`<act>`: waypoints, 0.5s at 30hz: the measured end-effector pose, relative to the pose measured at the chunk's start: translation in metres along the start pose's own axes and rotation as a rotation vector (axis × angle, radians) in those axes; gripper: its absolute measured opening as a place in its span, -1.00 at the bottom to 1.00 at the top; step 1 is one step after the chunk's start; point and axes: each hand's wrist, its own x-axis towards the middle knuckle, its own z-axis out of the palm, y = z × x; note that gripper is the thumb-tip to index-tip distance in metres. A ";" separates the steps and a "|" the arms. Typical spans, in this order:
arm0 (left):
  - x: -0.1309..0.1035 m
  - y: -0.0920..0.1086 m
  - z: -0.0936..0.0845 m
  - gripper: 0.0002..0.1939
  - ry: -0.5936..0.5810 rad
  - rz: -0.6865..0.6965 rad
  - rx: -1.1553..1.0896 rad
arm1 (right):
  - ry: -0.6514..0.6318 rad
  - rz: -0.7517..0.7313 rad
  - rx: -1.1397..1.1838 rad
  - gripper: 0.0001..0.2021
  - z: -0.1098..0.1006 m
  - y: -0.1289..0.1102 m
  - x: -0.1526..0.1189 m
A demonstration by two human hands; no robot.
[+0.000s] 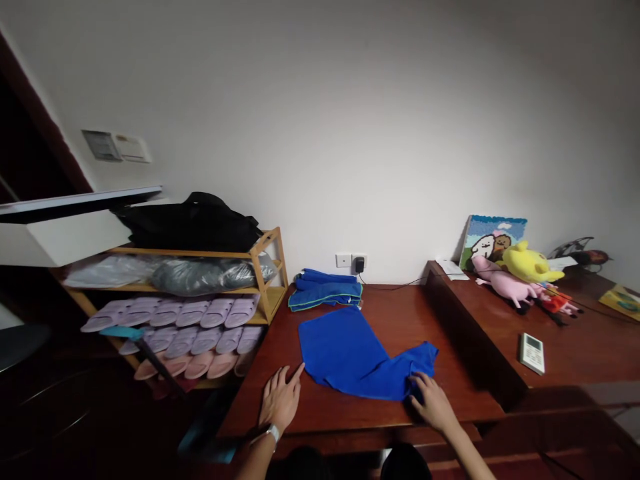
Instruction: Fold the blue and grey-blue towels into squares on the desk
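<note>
A blue cloth [345, 347] lies partly spread on the reddish-brown wooden table, its right part creased and folded over itself. My left hand [281, 399] rests palm down on the table at the cloth's left corner, fingers apart, the index fingertip at the cloth's edge; a light band circles the wrist. At the lower right edge of the cloth, the curled fingers and thumb of my right hand [433, 403] close on the fabric. Behind the spread cloth sits a stack of folded blue cloths [325, 291] with a yellow-green edging.
A wooden shoe rack [273, 303] with lilac and pink slippers [200, 313] stands left, a black bag [193, 223] on top. On the higher desk at right [480, 320] are plush toys [527, 263], a picture and a white remote [532, 353]. A charger [359, 264] trails a cable.
</note>
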 end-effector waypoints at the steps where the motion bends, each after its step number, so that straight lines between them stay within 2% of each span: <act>1: 0.000 0.000 -0.001 -0.46 0.000 -0.001 0.000 | -0.012 0.021 -0.007 -0.58 0.011 0.000 -0.006; 3: 0.000 0.001 -0.001 -0.46 -0.002 -0.009 0.000 | -0.001 0.035 -0.015 -0.58 0.021 0.000 -0.011; 6: 0.001 0.000 -0.001 -0.43 -0.011 0.005 0.012 | -0.016 0.011 -0.029 -0.56 0.015 0.000 -0.007; 8: 0.005 -0.001 0.000 -0.38 -0.034 0.062 0.010 | -0.070 0.002 -0.039 -0.59 0.004 -0.003 -0.002; 11: 0.013 -0.003 0.002 -0.34 -0.101 0.228 -0.024 | -0.124 -0.009 0.004 -0.72 -0.013 -0.009 0.003; 13: 0.017 -0.003 0.003 -0.42 -0.137 0.325 -0.040 | -0.090 -0.018 0.074 -0.80 -0.027 -0.012 0.003; 15: 0.017 -0.001 0.003 -0.51 -0.142 0.379 -0.052 | 0.004 -0.041 0.150 -0.82 -0.047 -0.015 0.001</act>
